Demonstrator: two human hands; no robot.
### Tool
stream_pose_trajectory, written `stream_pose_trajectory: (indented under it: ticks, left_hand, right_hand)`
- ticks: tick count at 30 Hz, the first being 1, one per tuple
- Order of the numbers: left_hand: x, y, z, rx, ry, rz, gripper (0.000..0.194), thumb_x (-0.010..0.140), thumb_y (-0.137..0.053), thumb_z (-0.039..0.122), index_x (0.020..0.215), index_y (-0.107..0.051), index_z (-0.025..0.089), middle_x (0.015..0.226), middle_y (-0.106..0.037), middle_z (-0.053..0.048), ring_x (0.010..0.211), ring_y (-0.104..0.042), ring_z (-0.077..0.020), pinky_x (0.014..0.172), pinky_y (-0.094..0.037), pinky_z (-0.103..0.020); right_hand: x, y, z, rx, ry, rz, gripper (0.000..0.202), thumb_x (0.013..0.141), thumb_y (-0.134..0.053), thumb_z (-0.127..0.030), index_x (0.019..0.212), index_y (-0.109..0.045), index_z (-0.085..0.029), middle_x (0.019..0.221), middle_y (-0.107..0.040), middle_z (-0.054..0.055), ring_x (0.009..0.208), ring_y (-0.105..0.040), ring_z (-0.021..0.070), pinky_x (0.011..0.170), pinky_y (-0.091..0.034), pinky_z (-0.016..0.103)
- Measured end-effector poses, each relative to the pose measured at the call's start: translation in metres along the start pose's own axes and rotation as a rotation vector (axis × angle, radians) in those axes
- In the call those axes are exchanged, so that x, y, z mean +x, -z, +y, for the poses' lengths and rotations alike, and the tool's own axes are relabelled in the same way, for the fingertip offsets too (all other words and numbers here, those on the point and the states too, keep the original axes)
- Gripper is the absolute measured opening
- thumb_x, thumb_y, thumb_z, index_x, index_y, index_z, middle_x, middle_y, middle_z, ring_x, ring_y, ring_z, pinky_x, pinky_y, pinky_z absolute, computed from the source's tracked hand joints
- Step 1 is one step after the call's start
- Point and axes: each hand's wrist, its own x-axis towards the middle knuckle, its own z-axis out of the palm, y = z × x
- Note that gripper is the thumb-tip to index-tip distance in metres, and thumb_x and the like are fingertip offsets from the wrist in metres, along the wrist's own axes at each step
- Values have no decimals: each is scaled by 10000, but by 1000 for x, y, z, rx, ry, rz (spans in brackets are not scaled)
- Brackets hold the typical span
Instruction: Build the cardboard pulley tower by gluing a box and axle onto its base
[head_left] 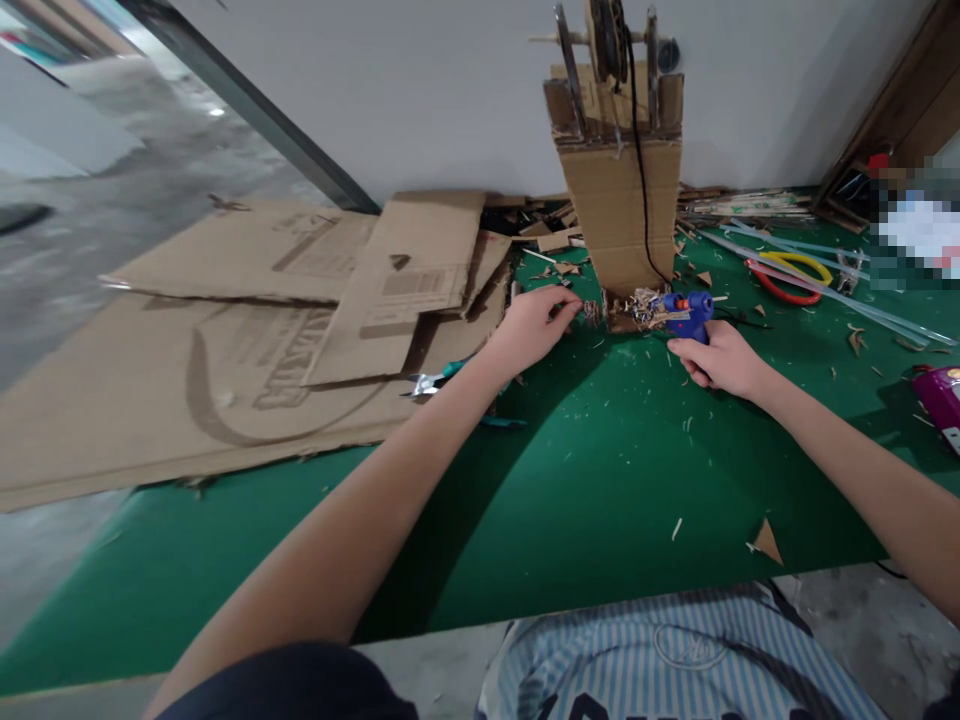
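A blue glue gun point(694, 312) is in my right hand point(716, 358), whose fingers wrap round its handle. Its nozzle side faces left, at a cluster of small sticks and scraps point(646, 308) at the foot of a tall cardboard tower point(624, 205). My left hand point(536, 325) is pinched at a small coiled brownish piece point(592, 312) just left of the tower's base; exactly what the fingertips hold is too small to tell. On top of the tower, a spool point(606, 40) sits on a thin rod between two uprights, and a black cord runs down the front.
Large cardboard sheets point(300, 320) cover the left side. Cutting pliers point(431, 382) lie beside my left forearm. Right of the tower are red-and-yellow-handled scissors point(795, 280), clear glue sticks point(847, 295) and a purple object point(937, 400). Scraps dot the green table point(585, 480).
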Motion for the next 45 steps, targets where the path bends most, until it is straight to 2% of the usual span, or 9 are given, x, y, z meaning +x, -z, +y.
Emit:
stream_pose_trajectory:
  ticks: [5,9,13,18,26,33,37,45]
  left_hand:
    - [-1,-3,0,40,-47,-4,302,974,-424,334,935,-679,177,1026,-718,-126,955,-675,-252,903,-531,-377]
    - [-4,-7,0,34,-41,45,239,937,-488,244,1098,-645,163,1122,-689,-124,1014,-660,-240,952,-535,-369]
    - [-4,-7,-3,18,-45,25,179,912,-491,177,1021,-633,185,1086,-686,-99,942,-646,-213,896,-535,-339]
    - [-4,-4,-2,7,-43,46,194,928,-498,213,1004,-672,174,1062,-692,-95,869,-639,-198,858,-534,-331]
    - [-6,-3,2,5,-25,46,220,939,-511,225,997,-715,168,1082,-712,-113,911,-667,-226,868,-541,-360]
    - [-6,0,4,60,-19,-17,272,935,-487,230,1045,-724,151,1091,-712,-133,971,-680,-267,907,-532,-389]
    - [-6,-1,1,90,-48,-50,272,931,-466,237,1008,-711,148,1044,-695,-139,966,-672,-281,897,-528,-397]
    - [-8,-3,-1,101,-75,-61,232,933,-466,234,957,-687,167,995,-685,-113,925,-663,-261,870,-520,-382]
  right_hand:
    - [1,0,3,-17,16,-11,342,923,-590,-364,630,-483,-226,426,-496,-44,411,-456,88,488,-395,244]
    - [3,-2,7,6,37,11,288,921,-611,-363,699,-496,-220,519,-543,-42,422,-472,78,479,-401,247]
    - [3,-2,11,10,58,31,274,925,-624,-372,735,-500,-218,574,-555,-38,431,-481,77,466,-401,252]
    - [2,-1,10,-12,42,39,304,943,-617,-366,708,-488,-221,530,-535,-39,428,-481,83,466,-396,252]
    - [2,-2,6,-68,43,53,328,955,-610,-356,681,-488,-221,495,-524,-44,423,-490,84,483,-408,251]
    - [2,-2,6,-80,36,48,354,961,-606,-352,659,-480,-219,509,-538,-40,426,-492,80,485,-402,253]
    - [1,-2,5,-92,30,32,353,969,-593,-331,655,-476,-221,475,-509,-47,423,-481,80,494,-409,253]
    - [4,-4,14,-20,65,79,298,949,-623,-411,752,-511,-217,582,-556,-36,430,-497,79,457,-404,256]
